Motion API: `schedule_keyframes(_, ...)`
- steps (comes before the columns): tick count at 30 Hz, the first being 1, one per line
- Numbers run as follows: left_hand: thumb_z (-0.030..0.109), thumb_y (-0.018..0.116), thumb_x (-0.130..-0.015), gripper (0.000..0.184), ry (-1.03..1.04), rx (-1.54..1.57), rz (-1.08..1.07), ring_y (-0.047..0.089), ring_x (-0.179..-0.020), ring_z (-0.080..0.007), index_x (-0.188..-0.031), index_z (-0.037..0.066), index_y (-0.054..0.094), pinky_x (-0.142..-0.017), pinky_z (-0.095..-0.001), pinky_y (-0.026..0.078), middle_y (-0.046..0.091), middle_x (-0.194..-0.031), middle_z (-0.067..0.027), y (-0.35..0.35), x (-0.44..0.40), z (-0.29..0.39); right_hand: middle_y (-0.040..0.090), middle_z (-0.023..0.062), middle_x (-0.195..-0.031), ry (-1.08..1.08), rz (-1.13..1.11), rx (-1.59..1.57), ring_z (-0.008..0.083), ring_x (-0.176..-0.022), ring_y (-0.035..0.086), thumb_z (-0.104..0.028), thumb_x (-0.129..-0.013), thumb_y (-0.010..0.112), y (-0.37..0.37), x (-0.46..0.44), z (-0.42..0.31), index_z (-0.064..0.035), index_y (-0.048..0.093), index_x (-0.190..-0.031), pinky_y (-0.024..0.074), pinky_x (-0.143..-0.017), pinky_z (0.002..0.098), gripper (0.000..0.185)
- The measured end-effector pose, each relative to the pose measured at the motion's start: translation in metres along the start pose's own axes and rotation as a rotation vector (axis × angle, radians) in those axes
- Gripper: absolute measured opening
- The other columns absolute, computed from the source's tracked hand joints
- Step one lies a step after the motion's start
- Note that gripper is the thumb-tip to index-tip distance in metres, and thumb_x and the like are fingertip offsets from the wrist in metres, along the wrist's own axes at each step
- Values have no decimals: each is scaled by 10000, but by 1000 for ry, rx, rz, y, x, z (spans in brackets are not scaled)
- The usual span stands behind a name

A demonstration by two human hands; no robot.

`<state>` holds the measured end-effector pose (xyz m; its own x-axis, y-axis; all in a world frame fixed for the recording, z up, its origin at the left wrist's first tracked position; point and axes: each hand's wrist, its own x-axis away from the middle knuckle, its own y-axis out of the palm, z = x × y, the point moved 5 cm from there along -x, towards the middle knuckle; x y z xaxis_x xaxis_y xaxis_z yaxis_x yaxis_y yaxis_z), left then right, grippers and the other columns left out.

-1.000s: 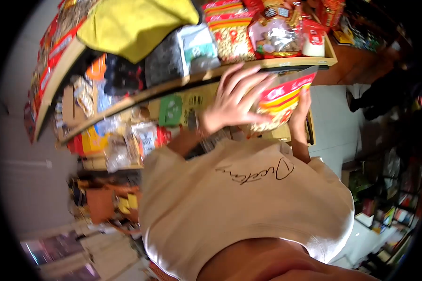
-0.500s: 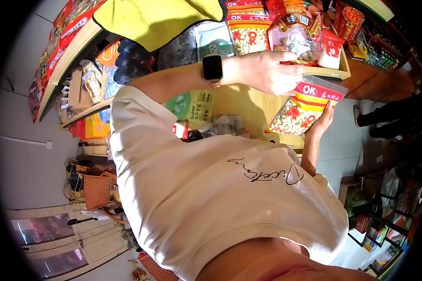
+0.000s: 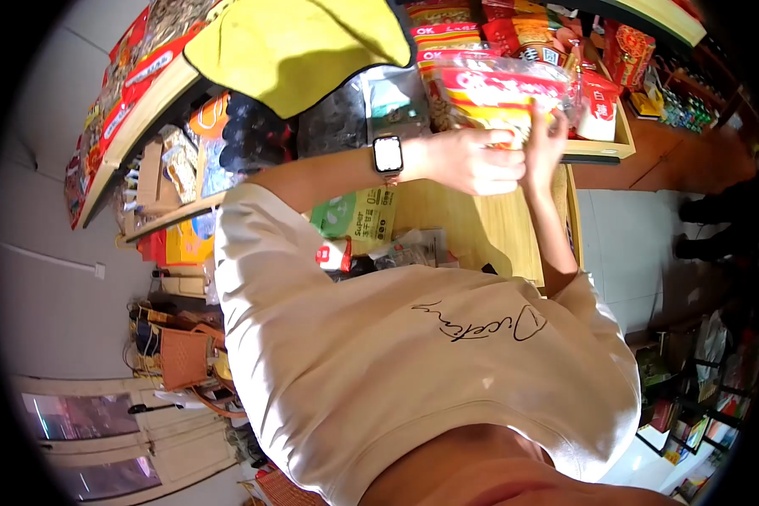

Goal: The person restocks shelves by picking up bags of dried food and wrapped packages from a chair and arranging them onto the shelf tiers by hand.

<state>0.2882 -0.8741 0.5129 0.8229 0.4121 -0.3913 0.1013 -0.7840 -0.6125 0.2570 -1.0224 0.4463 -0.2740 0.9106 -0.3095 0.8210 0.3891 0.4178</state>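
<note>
A clear bag of cashews (image 3: 502, 88) with a red and yellow label is raised over the front of a wooden display bin, its print smeared by motion. My left hand (image 3: 476, 160), wearing a smartwatch (image 3: 387, 155) on its wrist, has its fingers curled at the bag's lower edge. From the right, my right hand (image 3: 545, 145) grips the bag's lower right part, its fingers blurred. Behind the bag lie similar OK-labelled bags (image 3: 443, 35), partly covered. To their right are a red bag of dried longan (image 3: 527, 38) and a white-sugar bag (image 3: 597, 114).
A yellow cloth (image 3: 304, 51) drapes over the goods at upper left. Below my left forearm, a green-and-yellow packet (image 3: 354, 215) rests on the wooden surface (image 3: 472, 223). The bin's wooden edge (image 3: 603, 150) runs along the right. A person's dark-clothed legs (image 3: 721, 223) stand farther right.
The bag of cashews has moved up and left from beside the bin to over its front. My right hand moved with it, and my left hand shifted slightly down onto its lower edge.
</note>
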Motion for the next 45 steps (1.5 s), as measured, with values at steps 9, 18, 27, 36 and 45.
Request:
schedule_keyframes(9,468,513,-806,614,-702,262,-361,229,-1327,-282,-1344,205,376,-1074,-496,133,267,-1426,-116,89,115,-52,582,121,-936,-623,-39,317,225,-837,549,2,-761,576,62,-77,17,-12,495,-1030,441,-751,324,282)
schedule_keyframes(18,374,562,-800,519,-915,44,-352,321,-1267,-323,-1178,22,513,-1060,-518,146,387,-1324,-202,108,78,-31,607,149,-1068,-455,-1219,851,284,-948,593,-43,-795,593,176,-165,100,-21,540,-1103,465,-824,338,314)
schedule_keyframes(27,564,728,-569,889,-956,261,-347,155,-1334,-360,-1316,194,420,-1047,-594,35,265,-1416,-151,100,70,-14,653,81,-876,-453,-1091,913,224,-789,627,-40,-701,661,171,-134,71,-78,474,-1186,495,-694,337,522)
schedule_keyframes(36,667,611,-614,713,-743,149,-351,259,-1305,-289,-1230,320,518,-1059,-578,61,403,-1347,-40,108,75,-57,648,95,-904,-461,-852,976,262,-869,604,-212,-799,601,170,-174,55,-67,619,-897,458,-752,348,176)
schedule_keyframes(45,468,612,-736,434,-729,78,-289,379,-1223,-230,-1145,329,581,-1046,-534,165,456,-1302,34,108,82,-41,625,156,-980,-495,-1172,1129,257,-957,597,-172,-759,623,195,-159,40,-132,516,-1210,457,-818,341,465)
